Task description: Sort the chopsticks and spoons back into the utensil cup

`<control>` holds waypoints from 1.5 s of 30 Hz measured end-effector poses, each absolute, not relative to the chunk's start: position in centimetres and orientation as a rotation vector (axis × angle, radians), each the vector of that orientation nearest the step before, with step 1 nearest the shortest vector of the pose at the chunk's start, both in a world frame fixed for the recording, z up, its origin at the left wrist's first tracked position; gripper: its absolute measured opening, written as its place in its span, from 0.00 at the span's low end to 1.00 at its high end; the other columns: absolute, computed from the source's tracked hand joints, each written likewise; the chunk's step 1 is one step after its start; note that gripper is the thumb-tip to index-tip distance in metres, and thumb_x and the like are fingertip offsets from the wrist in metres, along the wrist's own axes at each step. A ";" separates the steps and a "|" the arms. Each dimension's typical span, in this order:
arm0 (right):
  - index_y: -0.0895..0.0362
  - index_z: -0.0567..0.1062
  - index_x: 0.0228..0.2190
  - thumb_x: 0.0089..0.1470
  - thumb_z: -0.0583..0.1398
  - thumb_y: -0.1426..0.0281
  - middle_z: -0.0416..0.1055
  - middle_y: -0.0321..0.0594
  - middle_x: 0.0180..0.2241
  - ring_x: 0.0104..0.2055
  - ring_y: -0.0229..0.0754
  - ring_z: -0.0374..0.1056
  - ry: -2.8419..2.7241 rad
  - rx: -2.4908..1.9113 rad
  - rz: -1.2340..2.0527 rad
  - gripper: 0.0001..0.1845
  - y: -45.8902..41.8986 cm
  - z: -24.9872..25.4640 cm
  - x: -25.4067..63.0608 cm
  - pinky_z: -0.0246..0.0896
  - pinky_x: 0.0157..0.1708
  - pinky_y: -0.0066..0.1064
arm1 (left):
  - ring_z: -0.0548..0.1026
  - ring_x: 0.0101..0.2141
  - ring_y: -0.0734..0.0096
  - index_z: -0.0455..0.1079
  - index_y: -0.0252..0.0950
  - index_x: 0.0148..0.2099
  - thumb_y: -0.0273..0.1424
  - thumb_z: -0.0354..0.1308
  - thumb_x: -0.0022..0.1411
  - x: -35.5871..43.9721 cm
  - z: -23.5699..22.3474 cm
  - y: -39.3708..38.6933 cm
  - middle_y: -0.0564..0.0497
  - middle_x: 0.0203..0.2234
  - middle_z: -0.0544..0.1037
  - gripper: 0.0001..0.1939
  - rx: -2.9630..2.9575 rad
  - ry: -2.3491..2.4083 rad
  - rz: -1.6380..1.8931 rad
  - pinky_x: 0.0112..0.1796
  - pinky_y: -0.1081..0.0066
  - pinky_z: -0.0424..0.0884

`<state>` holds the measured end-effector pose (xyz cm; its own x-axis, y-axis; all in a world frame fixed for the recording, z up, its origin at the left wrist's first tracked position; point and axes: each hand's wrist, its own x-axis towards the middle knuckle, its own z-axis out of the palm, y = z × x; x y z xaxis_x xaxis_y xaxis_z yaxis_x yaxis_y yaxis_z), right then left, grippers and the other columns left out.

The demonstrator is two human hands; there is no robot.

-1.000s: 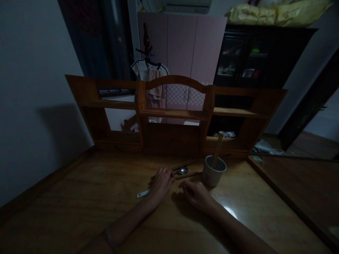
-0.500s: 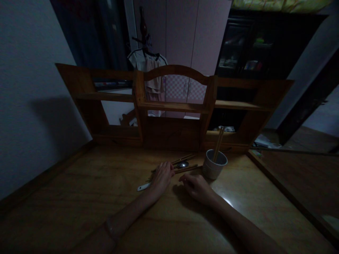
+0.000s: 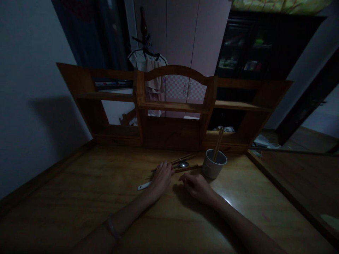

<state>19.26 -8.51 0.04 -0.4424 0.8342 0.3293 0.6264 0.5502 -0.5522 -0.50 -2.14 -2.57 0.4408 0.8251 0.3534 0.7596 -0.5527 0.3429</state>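
Observation:
On the wooden table, my left hand (image 3: 162,176) lies palm down across a loose bunch of chopsticks (image 3: 189,168), its fingers bent over them. Chopstick ends stick out on both sides of that hand. A metal spoon (image 3: 183,164) shows its shiny bowl just beyond my fingers. From under the hand's near side pokes a white handle (image 3: 143,186); the rest of it is hidden. My right hand (image 3: 197,186) rests to the right with its fingers curled in, and nothing shows in them. Behind it stands a grey cup (image 3: 212,169) with upright chopsticks (image 3: 218,143) leaning inside.
A wooden shelf unit (image 3: 173,106) rises along the table's back edge. The wall (image 3: 34,123) borders the left side, and a raised wooden edge (image 3: 280,188) runs down the right. Farther back are clothes on a stand (image 3: 148,63) and pink cupboards (image 3: 182,38).
Near my left hand, the chopsticks have shifted slightly, with more ends showing on its left. My right hand and the cup stay about where they were.

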 end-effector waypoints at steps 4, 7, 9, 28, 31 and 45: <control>0.55 0.74 0.42 0.59 0.53 0.73 0.75 0.39 0.29 0.29 0.38 0.70 -2.231 -1.178 0.456 0.12 -8.6 0.2 19.3 0.59 0.30 0.26 | 0.67 0.41 0.63 0.63 0.35 0.39 0.22 0.46 0.64 -0.5 -2.6 -2.1 0.46 0.38 0.67 0.06 2.482 1.402 0.834 0.44 0.63 0.65; 0.55 0.74 0.41 0.59 0.52 0.73 0.76 0.40 0.29 0.29 0.38 0.70 -2.238 -1.179 0.453 0.12 -8.6 0.4 19.3 0.58 0.30 0.26 | 0.69 0.39 0.68 0.60 0.36 0.39 0.21 0.44 0.64 -0.4 -2.1 -2.2 0.47 0.39 0.66 0.07 2.335 1.368 0.944 0.42 0.68 0.67; 0.56 0.74 0.42 0.59 0.52 0.73 0.76 0.40 0.30 0.29 0.38 0.71 -2.242 -1.178 0.454 0.12 -8.6 0.5 19.3 0.58 0.30 0.26 | 0.70 0.39 0.68 0.59 0.36 0.39 0.21 0.42 0.66 -0.2 -1.5 -2.4 0.46 0.39 0.67 0.07 2.253 1.355 1.000 0.41 0.69 0.67; 0.55 0.74 0.40 0.59 0.53 0.73 0.76 0.39 0.32 0.31 0.37 0.70 -2.238 -1.185 0.462 0.11 -8.7 0.5 19.4 0.57 0.31 0.25 | 0.71 0.40 0.65 0.69 0.37 0.40 0.28 0.55 0.62 -0.4 -0.6 -2.4 0.50 0.37 0.74 0.03 2.190 1.317 1.067 0.43 0.68 0.66; 0.54 0.74 0.40 0.59 0.53 0.73 0.75 0.38 0.31 0.30 0.37 0.70 -2.241 -1.191 0.457 0.11 -8.7 0.5 19.4 0.57 0.30 0.25 | 0.71 0.40 0.65 0.69 0.37 0.39 0.30 0.53 0.65 -0.5 0.0 -2.6 0.49 0.37 0.73 0.05 2.238 1.357 1.062 0.43 0.69 0.65; 0.55 0.75 0.41 0.61 0.53 0.69 0.76 0.40 0.33 0.31 0.37 0.71 -2.255 -1.186 0.486 0.12 -8.8 0.5 19.4 0.58 0.30 0.25 | 0.70 0.43 0.65 0.70 0.38 0.42 0.33 0.56 0.63 -2.6 -1.2 -0.8 0.48 0.39 0.71 0.06 2.356 1.671 0.921 0.43 0.70 0.64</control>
<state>19.40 -8.79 0.54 -0.4662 0.8343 0.2943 0.6390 0.5476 -0.5402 -2.64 -0.81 -1.19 0.2102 0.8874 0.4102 0.8206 -0.3882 0.4194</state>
